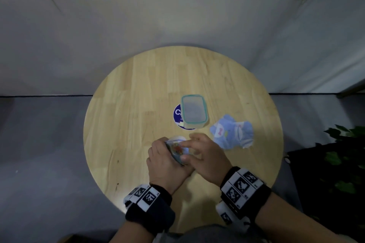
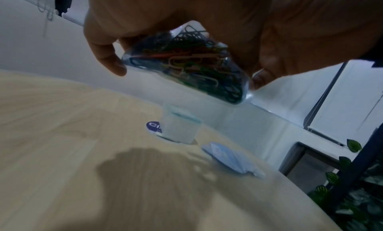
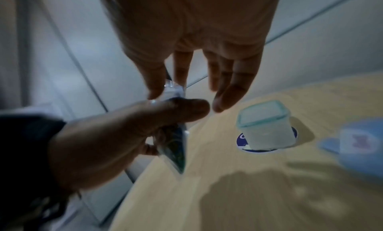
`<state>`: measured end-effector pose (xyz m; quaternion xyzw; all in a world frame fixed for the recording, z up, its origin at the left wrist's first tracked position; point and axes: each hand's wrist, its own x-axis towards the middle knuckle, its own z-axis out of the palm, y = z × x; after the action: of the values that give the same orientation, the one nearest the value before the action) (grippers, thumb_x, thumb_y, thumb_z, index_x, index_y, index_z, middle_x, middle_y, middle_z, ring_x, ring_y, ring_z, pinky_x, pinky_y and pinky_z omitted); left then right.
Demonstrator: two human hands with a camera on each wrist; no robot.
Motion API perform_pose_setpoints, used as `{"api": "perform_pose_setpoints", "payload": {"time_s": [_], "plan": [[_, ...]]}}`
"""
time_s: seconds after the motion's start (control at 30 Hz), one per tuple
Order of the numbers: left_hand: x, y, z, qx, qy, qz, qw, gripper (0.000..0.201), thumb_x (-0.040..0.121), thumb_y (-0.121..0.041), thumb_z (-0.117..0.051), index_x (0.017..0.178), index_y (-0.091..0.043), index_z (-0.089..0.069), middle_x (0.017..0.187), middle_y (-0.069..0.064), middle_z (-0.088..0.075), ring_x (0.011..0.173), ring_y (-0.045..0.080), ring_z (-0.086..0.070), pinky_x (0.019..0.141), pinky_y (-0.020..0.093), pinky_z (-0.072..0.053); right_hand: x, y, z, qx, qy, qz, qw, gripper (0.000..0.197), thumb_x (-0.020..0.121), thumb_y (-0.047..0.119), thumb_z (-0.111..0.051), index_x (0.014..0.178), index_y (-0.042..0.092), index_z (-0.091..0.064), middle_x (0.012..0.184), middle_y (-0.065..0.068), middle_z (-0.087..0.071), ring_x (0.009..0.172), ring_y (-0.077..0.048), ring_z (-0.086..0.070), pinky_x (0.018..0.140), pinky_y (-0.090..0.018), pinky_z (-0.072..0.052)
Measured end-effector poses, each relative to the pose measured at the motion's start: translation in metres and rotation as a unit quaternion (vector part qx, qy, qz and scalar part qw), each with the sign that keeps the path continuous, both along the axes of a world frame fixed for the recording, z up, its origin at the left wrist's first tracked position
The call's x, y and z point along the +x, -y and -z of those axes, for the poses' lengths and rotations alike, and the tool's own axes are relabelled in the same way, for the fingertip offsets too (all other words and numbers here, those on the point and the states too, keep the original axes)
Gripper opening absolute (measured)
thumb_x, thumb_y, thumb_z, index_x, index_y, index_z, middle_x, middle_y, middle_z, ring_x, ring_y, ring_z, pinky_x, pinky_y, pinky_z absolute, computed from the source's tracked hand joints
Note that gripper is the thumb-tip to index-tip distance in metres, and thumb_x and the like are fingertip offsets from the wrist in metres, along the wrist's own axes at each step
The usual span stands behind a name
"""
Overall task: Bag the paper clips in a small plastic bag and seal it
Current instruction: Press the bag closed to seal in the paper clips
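Observation:
A small clear plastic bag (image 1: 176,151) filled with coloured paper clips (image 2: 186,61) hangs above the near middle of the round wooden table (image 1: 138,89). My left hand (image 1: 164,161) grips the bag's filled body (image 3: 175,146), thumb on one side and fingers curled under it. My right hand (image 1: 203,154) pinches the bag's top edge (image 3: 173,89) between thumb and forefinger, with the other fingers held straight and apart. The clips (image 1: 176,147) show through the plastic in the head view.
A clear plastic box with a teal rim (image 1: 194,111) stands on a round blue sticker (image 1: 177,113) at the table's middle. A pile of light blue printed bags (image 1: 232,131) lies to its right. Green plant leaves (image 1: 343,156) stand off the table's right edge.

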<state>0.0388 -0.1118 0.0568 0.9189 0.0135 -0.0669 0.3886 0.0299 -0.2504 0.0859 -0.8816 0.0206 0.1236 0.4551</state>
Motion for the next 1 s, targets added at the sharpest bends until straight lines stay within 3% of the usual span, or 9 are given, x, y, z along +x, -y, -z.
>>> {"api": "perform_pose_setpoints", "payload": {"time_s": [0.13, 0.3, 0.4, 0.53, 0.63, 0.7, 0.87, 0.93, 1.0], "plan": [[0.014, 0.001, -0.026, -0.139, -0.034, 0.032, 0.989, 0.079, 0.045, -0.053, -0.084, 0.107, -0.023, -0.046, 0.105, -0.008, -0.055, 0.098, 0.010, -0.056, 0.076, 0.029, -0.050, 0.020, 0.018, -0.016, 0.055, 0.026, 0.018, 0.998, 0.016, 0.081, 0.008, -0.061, 0.089, 0.012, -0.074, 0.088, -0.003, -0.073, 0.083, -0.011, -0.065, 0.080, -0.031, -0.052], [0.045, -0.006, -0.059, -0.382, -0.163, 0.111, 0.903, 0.047, 0.068, -0.013, -0.083, 0.111, -0.015, -0.065, 0.099, 0.003, -0.073, 0.088, 0.016, -0.067, 0.070, 0.024, -0.053, 0.041, 0.055, -0.052, 0.126, 0.030, -0.031, 0.991, 0.015, 0.085, 0.013, -0.057, 0.087, 0.012, -0.071, 0.089, -0.005, -0.072, 0.088, -0.019, -0.067, 0.082, -0.044, -0.054], [0.058, 0.000, -0.076, -0.395, -0.205, 0.129, 0.886, 0.041, 0.069, -0.031, -0.077, 0.108, -0.023, -0.069, 0.092, 0.000, -0.072, 0.081, 0.012, -0.064, 0.062, 0.026, -0.053, 0.049, 0.059, -0.071, 0.182, 0.049, -0.027, 0.982, 0.015, 0.084, 0.016, -0.061, 0.095, 0.016, -0.071, 0.098, -0.004, -0.072, 0.095, -0.019, -0.067, 0.085, -0.044, -0.055], [0.073, 0.004, -0.090, -0.414, -0.216, 0.128, 0.875, 0.046, 0.061, -0.040, -0.076, 0.101, -0.017, -0.071, 0.088, 0.004, -0.071, 0.078, 0.015, -0.065, 0.054, 0.026, -0.054, 0.065, 0.063, -0.090, 0.228, 0.041, -0.052, 0.971, 0.034, 0.081, 0.015, -0.070, 0.114, 0.018, -0.066, 0.115, 0.000, -0.068, 0.108, -0.015, -0.065, 0.091, -0.038, -0.055], [0.079, 0.008, -0.093, -0.415, -0.213, 0.142, 0.873, 0.048, 0.062, -0.039, -0.076, 0.102, -0.012, -0.070, 0.084, 0.006, -0.070, 0.072, 0.015, -0.065, 0.052, 0.026, -0.053, 0.076, 0.065, -0.100, 0.179, 0.052, -0.072, 0.980, 0.022, 0.079, 0.021, -0.071, 0.097, 0.033, -0.070, 0.097, 0.017, -0.066, 0.098, -0.004, -0.065, 0.087, -0.028, -0.052], [0.082, 0.010, -0.096, -0.418, -0.212, 0.151, 0.871, 0.051, 0.062, -0.040, -0.076, 0.104, -0.010, -0.069, 0.081, 0.008, -0.068, 0.067, 0.015, -0.062, 0.050, 0.026, -0.052, 0.080, 0.067, -0.105, 0.135, 0.048, -0.103, 0.984, 0.013, 0.079, 0.028, -0.069, 0.084, 0.040, -0.070, 0.087, 0.014, -0.061, 0.089, -0.002, -0.063, 0.085, -0.025, -0.050], [0.083, 0.018, -0.102, -0.421, -0.216, 0.167, 0.865, 0.034, 0.083, -0.030, -0.071, 0.113, -0.015, -0.067, 0.097, 0.015, -0.072, 0.080, 0.022, -0.066, 0.063, 0.030, -0.054, 0.087, 0.076, -0.108, 0.077, -0.004, -0.155, 0.985, 0.013, 0.086, 0.019, -0.066, 0.091, 0.010, -0.072, 0.088, 0.008, -0.049, 0.087, -0.004, -0.055, 0.088, -0.029, -0.046], [0.083, 0.020, -0.100, -0.420, -0.194, 0.174, 0.869, 0.033, 0.086, -0.025, -0.065, 0.117, -0.013, -0.065, 0.108, 0.024, -0.068, 0.089, 0.025, -0.062, 0.076, 0.035, -0.049, 0.087, 0.077, -0.107, 0.056, -0.011, -0.168, 0.984, 0.014, 0.086, 0.017, -0.066, 0.093, 0.007, -0.072, 0.090, 0.006, -0.048, 0.088, -0.007, -0.054, 0.088, -0.030, -0.046], [0.084, 0.022, -0.102, -0.418, -0.177, 0.152, 0.878, 0.032, 0.084, -0.025, -0.062, 0.110, -0.008, -0.068, 0.100, 0.019, -0.071, 0.085, 0.022, -0.064, 0.072, 0.029, -0.051, 0.086, 0.075, -0.104, 0.060, 0.002, -0.150, 0.987, 0.013, 0.082, 0.014, -0.069, 0.093, 0.008, -0.073, 0.091, 0.003, -0.052, 0.089, -0.012, -0.058, 0.088, -0.032, -0.047]]}}
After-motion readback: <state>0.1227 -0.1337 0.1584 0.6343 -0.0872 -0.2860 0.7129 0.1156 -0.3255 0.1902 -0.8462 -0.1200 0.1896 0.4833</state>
